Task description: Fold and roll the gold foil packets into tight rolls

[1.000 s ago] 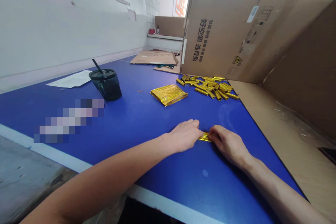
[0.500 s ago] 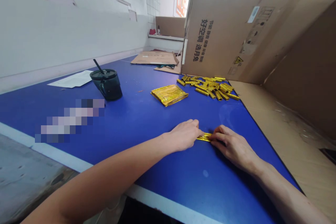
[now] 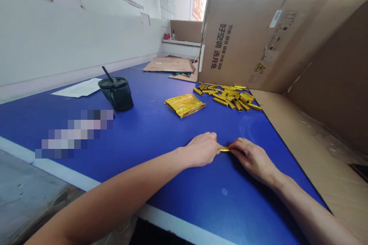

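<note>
A narrow gold foil strip [image 3: 224,149] lies across the blue table between my two hands. My left hand [image 3: 203,148] pinches its left end, fingers closed. At the other end, the fingertips of my right hand [image 3: 249,155] are closed on the strip. Only its short middle part shows; both ends are hidden by my fingers. Beyond my hands lies a flat stack of gold foil sheets [image 3: 184,105]. Farther right is a loose pile of small folded gold foil tubes [image 3: 230,95].
A dark lidded mug [image 3: 122,93] with a straw stands at the left, beside a white paper [image 3: 77,88]. A large cardboard box [image 3: 244,38] rises behind the foil pile, its flap along the table's right edge. Flat cardboard [image 3: 169,64] lies at the back.
The gold strip between my hands looks narrower than before, its flat creased face now folded into a slim roll. Both hands have stayed in nearly the same place.
</note>
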`<action>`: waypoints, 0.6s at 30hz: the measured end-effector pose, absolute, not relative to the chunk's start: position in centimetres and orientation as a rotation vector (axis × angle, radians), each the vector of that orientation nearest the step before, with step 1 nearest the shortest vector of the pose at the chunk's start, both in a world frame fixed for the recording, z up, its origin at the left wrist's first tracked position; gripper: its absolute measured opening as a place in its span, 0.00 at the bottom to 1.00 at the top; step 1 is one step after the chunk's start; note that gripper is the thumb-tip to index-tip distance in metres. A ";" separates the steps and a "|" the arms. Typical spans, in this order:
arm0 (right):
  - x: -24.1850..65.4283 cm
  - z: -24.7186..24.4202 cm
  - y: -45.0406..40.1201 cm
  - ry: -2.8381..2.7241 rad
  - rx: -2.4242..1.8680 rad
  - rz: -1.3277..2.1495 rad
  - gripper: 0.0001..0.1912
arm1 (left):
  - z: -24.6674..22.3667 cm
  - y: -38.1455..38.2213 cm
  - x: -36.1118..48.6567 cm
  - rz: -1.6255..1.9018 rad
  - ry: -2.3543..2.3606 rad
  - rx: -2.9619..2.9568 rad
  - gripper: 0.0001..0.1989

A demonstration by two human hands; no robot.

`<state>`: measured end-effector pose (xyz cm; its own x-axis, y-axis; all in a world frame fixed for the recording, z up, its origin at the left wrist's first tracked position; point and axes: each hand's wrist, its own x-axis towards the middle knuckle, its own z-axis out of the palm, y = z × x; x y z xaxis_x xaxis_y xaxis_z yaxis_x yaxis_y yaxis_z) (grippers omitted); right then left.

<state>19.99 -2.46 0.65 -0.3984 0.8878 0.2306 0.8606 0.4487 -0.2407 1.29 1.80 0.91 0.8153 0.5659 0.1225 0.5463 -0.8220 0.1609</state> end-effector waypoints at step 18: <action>18.5 0.8 -4.2 -2.531 -1.521 -0.164 0.15 | 0.9 0.5 1.4 0.186 0.873 3.078 0.11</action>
